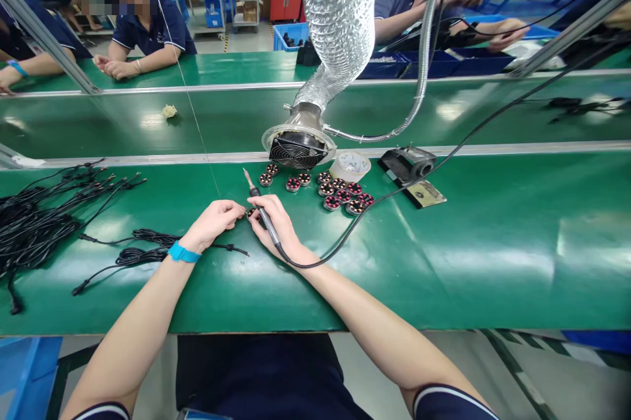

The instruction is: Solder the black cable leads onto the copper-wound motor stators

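Observation:
My right hand [279,226] is closed around a soldering iron [267,220], its tip pointing up and away to the left. Beneath those fingers, a small dark round part [251,213] shows only in part, against my right fingertips. My left hand [217,223], with a blue band at the wrist, pinches at the left side of that part; what lies between its fingers is too small to make out. A thin wire [197,121] hangs from above and ends near my left hand. Several round coil parts [340,191] with red or copper windings sit beyond my right hand.
Black cables [44,223] are heaped at left, with smaller bundles [148,250] beside my left forearm. A fume extractor hood [298,144] hangs low ahead. A tape roll [351,165] and an iron stand [411,170] are behind the coils. Co-workers sit across the bench.

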`<control>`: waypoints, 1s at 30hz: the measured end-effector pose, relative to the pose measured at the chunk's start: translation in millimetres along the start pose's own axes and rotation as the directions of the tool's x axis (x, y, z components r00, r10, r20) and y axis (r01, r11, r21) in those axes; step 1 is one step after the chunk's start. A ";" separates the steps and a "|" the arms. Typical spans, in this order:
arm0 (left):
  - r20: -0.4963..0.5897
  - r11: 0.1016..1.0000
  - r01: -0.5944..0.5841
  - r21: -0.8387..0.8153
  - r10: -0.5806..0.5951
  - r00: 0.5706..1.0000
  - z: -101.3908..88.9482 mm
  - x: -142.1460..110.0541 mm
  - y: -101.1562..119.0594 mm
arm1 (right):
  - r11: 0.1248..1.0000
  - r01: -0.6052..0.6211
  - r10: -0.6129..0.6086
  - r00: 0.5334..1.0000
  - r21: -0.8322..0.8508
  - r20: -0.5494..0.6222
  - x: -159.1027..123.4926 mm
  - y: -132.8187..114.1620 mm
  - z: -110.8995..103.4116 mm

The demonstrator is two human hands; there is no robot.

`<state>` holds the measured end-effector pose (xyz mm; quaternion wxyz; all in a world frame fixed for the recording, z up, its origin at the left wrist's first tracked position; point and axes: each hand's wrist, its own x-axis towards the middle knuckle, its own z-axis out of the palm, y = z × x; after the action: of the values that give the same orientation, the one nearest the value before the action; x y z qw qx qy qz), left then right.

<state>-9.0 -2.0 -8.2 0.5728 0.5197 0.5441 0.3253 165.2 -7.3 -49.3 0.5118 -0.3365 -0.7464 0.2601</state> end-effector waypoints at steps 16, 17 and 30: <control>-0.010 0.998 0.004 0.066 -0.004 1.000 5.8 -3.4 1.4 | 0.992 -0.126 0.125 0.985 0.002 -0.118 4.3 -0.1 1.5; -0.013 0.998 0.005 0.067 -0.004 1.000 6.2 -3.2 0.9 | 0.992 -0.129 0.128 0.984 0.004 -0.122 4.5 -0.2 1.9; -0.039 0.998 -0.001 0.066 0.004 0.999 7.6 -3.7 -0.7 | 0.991 -0.137 0.135 0.987 -0.012 -0.086 -1.8 -3.3 -1.6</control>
<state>-2.6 -7.5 -8.8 0.5440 0.5326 0.5651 0.3180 166.4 -10.7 -47.5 0.5212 -0.4021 -0.7015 0.2730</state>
